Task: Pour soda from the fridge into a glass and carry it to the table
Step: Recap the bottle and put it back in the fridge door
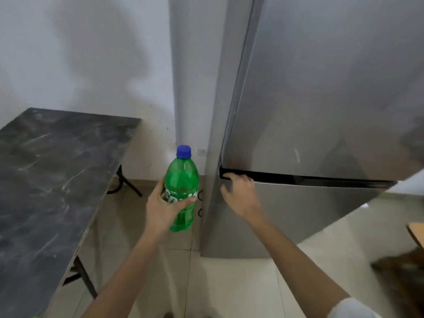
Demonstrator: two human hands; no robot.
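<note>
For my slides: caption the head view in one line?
Left hand grips an upright green soda bottle; right hand touches the edge of the fridge door.

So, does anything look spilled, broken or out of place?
Nothing stands out. The green bottle is upright and capped in the left hand, the right hand touches the fridge at its door seam, and the floor shows no spill.
</note>
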